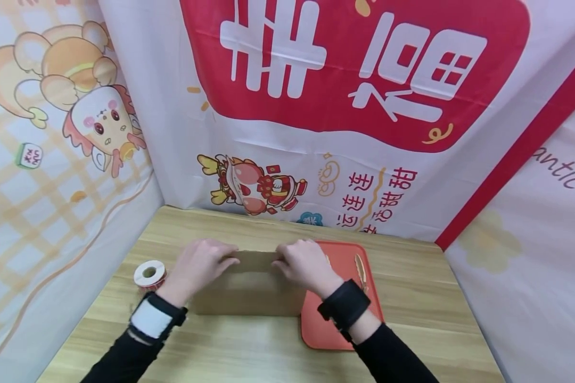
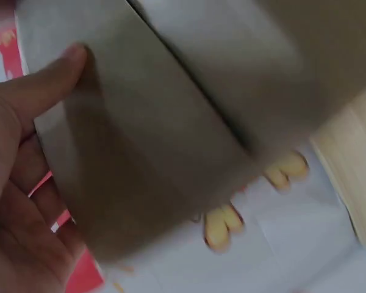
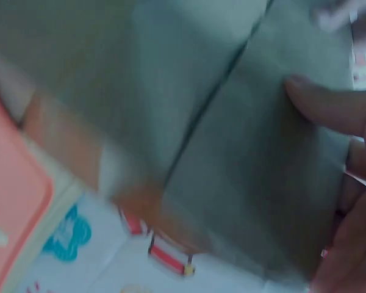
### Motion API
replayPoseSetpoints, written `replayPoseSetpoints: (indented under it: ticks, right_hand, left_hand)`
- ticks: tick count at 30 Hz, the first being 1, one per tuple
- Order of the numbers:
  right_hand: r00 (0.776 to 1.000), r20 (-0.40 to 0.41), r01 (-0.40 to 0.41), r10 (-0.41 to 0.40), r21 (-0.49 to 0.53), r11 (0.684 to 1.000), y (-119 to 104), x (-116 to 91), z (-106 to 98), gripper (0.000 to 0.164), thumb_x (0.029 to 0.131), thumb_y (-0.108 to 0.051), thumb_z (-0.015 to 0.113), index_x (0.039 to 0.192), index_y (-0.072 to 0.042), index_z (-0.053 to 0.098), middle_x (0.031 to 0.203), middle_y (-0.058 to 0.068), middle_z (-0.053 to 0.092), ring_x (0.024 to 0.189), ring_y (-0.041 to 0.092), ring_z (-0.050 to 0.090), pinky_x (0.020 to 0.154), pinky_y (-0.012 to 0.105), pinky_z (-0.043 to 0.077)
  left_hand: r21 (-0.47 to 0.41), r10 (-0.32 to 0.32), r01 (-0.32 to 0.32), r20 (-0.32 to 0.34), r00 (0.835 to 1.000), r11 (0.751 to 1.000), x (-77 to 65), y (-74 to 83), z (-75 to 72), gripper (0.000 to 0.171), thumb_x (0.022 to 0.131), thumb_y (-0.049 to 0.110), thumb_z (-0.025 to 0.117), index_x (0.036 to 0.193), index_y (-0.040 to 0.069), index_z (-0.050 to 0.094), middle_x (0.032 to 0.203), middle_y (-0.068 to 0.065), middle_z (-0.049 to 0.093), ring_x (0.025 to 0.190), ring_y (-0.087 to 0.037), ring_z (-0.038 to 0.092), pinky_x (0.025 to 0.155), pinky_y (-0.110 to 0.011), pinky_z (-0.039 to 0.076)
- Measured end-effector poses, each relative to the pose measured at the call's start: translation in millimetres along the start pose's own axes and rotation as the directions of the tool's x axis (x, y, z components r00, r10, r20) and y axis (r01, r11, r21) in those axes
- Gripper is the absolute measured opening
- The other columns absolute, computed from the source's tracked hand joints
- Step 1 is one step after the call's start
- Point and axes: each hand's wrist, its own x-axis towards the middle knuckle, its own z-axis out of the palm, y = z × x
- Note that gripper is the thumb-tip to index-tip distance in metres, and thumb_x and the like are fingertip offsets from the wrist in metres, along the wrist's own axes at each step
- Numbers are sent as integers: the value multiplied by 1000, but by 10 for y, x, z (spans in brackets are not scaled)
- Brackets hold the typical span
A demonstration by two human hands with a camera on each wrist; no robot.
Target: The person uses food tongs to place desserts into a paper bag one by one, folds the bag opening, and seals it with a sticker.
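A brown paper bag (image 1: 251, 295) lies across the table in front of me, with the band along its top edge folded over. My left hand (image 1: 196, 268) pinches the left end of that band, thumb on the near face and fingers behind it. At the band's other end my right hand (image 1: 309, 263) grips it the same way. Both wrist views show the folded flap (image 2: 134, 140) close up, a dark crease line separating it from the body of the bag. The bag's right end overlaps a red tray (image 1: 323, 332).
A roll of labels (image 1: 148, 275) stands left of my left hand. On the tray lies a slim tan item (image 1: 361, 270), partly hidden by my right wrist. Printed cloth hangs behind the wooden table (image 1: 412, 298) and along both sides.
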Motion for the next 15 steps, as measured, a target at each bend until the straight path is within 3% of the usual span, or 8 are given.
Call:
replayPoseSetpoints:
  ticks: [2,6,11,15]
  right_hand:
    - [1000,-13,22,-22,18,1000,-82,51,61,14,90,-26,75,80,-17,68,69,-7,62,59,9,57,55,27,45]
    - [999,-32,24,-22,61,998,-125,89,127,8,92,-23,72,86,-18,74,74,-7,66,61,8,59,50,25,43]
    - [998,-62,29,-23,99,995,-52,59,127,6,91,-25,74,86,-22,76,75,-10,68,63,5,60,50,24,43]
    - [997,-67,45,-37,116,992,-6,52,128,7,90,-28,74,86,-23,77,75,-12,68,63,2,60,51,22,44]
  left_hand:
    - [-35,-10,11,19,1000,999,75,103,70,16,78,17,85,92,13,78,83,0,73,71,-16,68,60,-35,53]
    - [-82,-17,19,30,999,996,156,154,157,13,79,18,85,90,16,78,81,4,72,71,-12,68,60,-33,53]
    - [-131,25,-18,50,998,991,130,-34,123,11,78,23,85,87,19,79,80,7,72,68,-7,68,57,-28,52]
    - [-158,27,-17,61,998,987,6,-263,25,10,78,22,85,86,18,80,81,6,73,67,-6,68,55,-26,51]
